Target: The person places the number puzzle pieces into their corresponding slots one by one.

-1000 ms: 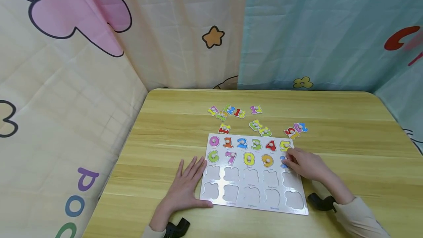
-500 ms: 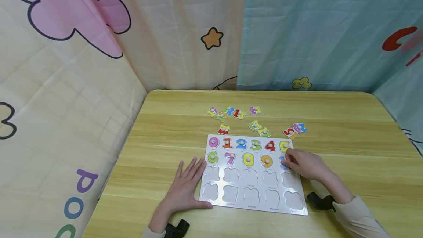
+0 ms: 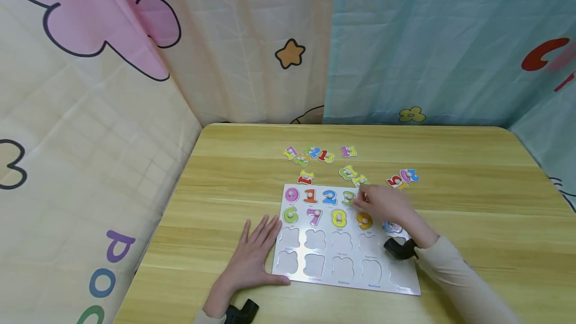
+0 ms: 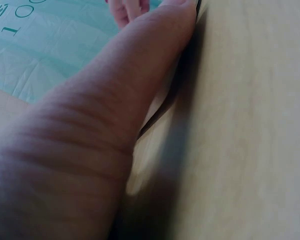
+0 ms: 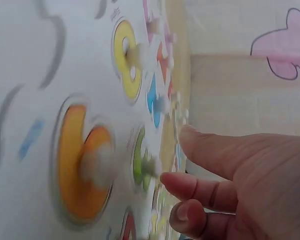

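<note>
A white number board (image 3: 328, 236) lies on the table, digits set in its upper two rows, recesses bare in the lower two. My left hand (image 3: 254, 256) rests with fingers spread at the board's left edge, thumb by the lower corner; its wrist view shows mostly the hand's side (image 4: 90, 110). Over the board's upper right hovers my right hand (image 3: 389, 204), near the green 3 (image 3: 348, 198) and hiding the 4 and 5. In the right wrist view the right hand (image 5: 250, 175) has thumb and index apart, nothing between them. A blue piece (image 3: 392, 227) sits at the second row's right end.
Loose number pieces lie behind the board: a red and yellow 11 (image 3: 305, 178), a red and yellow 13 (image 3: 326, 156), a green and yellow piece (image 3: 348, 172), and a cluster with a red 5 (image 3: 396, 181) at right. Patterned curtains (image 3: 252, 64) hang around the wooden table.
My right hand has let go of the blue piece at the second row's end and moved left and away from me, over the top row. My left hand has stayed put.
</note>
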A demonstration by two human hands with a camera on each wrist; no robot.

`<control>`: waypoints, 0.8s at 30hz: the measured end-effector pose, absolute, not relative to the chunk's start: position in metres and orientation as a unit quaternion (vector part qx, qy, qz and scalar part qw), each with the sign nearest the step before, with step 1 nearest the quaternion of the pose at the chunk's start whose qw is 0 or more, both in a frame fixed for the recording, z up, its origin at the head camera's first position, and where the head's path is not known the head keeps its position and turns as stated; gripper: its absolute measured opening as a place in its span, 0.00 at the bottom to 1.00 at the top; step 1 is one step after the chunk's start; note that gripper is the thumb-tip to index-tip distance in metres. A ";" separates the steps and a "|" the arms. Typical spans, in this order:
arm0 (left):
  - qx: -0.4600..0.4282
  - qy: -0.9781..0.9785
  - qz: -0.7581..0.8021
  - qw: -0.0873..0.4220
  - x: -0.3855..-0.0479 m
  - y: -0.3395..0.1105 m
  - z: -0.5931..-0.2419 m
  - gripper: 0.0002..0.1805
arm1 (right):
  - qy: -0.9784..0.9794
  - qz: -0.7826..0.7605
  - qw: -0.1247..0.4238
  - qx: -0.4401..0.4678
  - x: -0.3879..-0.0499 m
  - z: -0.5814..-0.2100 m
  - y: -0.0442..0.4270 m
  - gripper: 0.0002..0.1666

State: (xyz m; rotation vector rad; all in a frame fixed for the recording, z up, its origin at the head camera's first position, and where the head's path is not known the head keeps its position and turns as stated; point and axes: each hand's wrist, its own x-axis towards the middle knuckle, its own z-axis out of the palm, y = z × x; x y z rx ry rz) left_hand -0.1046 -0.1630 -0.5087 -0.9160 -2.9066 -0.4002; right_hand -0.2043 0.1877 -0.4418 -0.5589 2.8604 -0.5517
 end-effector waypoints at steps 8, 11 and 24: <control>-0.304 -0.943 -0.132 0.037 -0.105 -0.162 -0.512 0.68 | 0.961 -0.177 0.064 -0.204 -0.244 -0.445 0.113 0.16; -0.304 -0.943 -0.132 0.036 -0.105 -0.162 -0.512 0.68 | 0.963 -0.171 0.054 -0.200 -0.258 -0.449 0.092 0.17; -0.303 -0.943 -0.132 0.035 -0.105 -0.163 -0.508 0.68 | 0.987 -0.055 0.076 -0.133 -0.282 -0.457 0.048 0.26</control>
